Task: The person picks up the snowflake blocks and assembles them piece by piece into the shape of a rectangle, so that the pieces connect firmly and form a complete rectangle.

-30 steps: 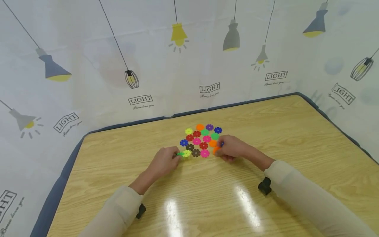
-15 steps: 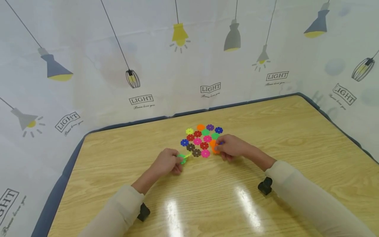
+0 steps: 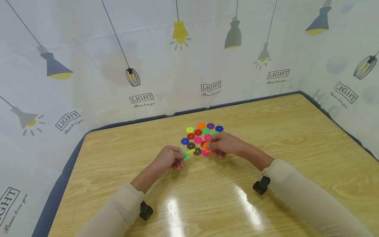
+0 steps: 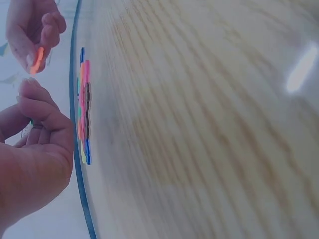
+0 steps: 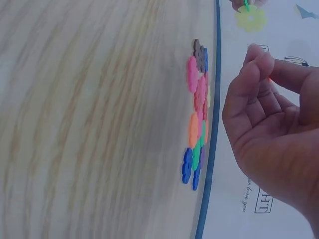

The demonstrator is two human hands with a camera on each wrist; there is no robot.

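Note:
In the head view my left hand pinches a green notched snowflake disc, with a yellow disc joined to it at an angle. The right wrist view shows this yellow disc face-on, with the green one edge-on above it. My right hand pinches an orange snowflake disc between thumb and fingertips. That orange disc appears on edge in the left wrist view, a little apart from my left fingertips. Both hands are raised over the near side of a patch of flat-lying discs, including a dark brown one.
Pink, red, blue, green, purple, orange and yellow discs lie close together on the wooden table. A blue one marks the patch's far right. Behind the table's dark edge hangs a white backdrop printed with lamps.
My left hand has lifted the yellow disc off the table, joined to the green one. My right hand has picked up an orange disc and moved left toward my left hand.

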